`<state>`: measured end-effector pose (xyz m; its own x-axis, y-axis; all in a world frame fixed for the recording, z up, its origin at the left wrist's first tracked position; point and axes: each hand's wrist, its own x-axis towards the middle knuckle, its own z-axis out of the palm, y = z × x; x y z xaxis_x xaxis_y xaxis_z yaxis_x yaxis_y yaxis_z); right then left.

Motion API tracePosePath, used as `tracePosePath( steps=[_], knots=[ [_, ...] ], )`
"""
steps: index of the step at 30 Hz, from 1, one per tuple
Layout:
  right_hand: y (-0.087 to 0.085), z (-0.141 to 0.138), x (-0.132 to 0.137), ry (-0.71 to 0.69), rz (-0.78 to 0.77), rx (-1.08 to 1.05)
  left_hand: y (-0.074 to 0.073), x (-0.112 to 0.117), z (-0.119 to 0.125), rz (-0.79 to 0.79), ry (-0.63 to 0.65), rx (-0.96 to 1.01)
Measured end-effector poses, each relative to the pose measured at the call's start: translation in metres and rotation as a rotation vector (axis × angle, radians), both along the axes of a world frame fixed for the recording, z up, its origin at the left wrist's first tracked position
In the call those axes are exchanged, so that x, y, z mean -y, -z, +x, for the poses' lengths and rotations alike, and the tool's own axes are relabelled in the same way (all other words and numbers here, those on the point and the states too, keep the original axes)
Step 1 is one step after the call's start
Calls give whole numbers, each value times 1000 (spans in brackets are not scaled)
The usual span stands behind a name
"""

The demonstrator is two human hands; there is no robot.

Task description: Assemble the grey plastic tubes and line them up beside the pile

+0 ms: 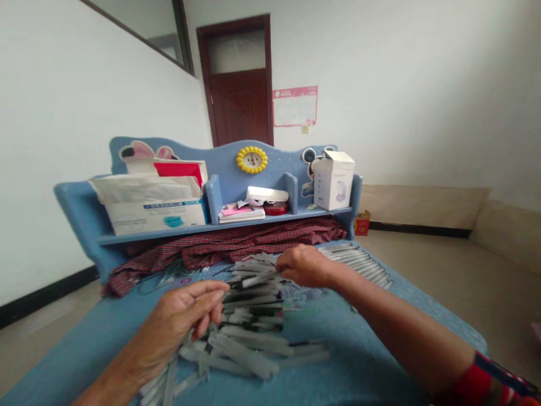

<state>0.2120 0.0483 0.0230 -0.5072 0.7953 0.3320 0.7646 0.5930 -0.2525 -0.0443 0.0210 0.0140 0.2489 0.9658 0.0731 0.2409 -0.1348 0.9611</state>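
Observation:
A loose heap of thin grey-white packets [249,316], long and narrow, lies in the middle of a blue desk [346,366]. My left hand [181,321] rests on the heap's left side with its fingers curled round a bundle of these packets. My right hand [304,265] reaches over the far side of the heap, fingers pinched on one packet [257,278] that sticks out to the left. A neat row of the same packets [359,260] lies to the right of that hand.
A red checked cloth [228,245] lies bunched at the back of the desk under a blue shelf [224,225]. The shelf holds a box of masks [156,211], books, a red tin, a white carton [333,180] and a yellow clock [252,159]. A brown door stands behind.

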Motion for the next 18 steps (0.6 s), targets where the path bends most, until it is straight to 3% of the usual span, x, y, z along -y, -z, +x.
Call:
tracePosePath(
  steps=[5, 9, 13, 18],
  knots=[
    [-9, 87, -29, 270, -15, 225, -3, -2, -3, 36, -41, -70],
    [0, 140, -38, 358, -61, 316, 6, -9, -6, 9, 9, -155],
    [16, 164, -46, 374, -91, 346, 11, -14, -9, 16, 24, -238],
    [30, 175, -55, 372, -90, 356, 5, -12, -12, 63, -42, -267]
  ],
)
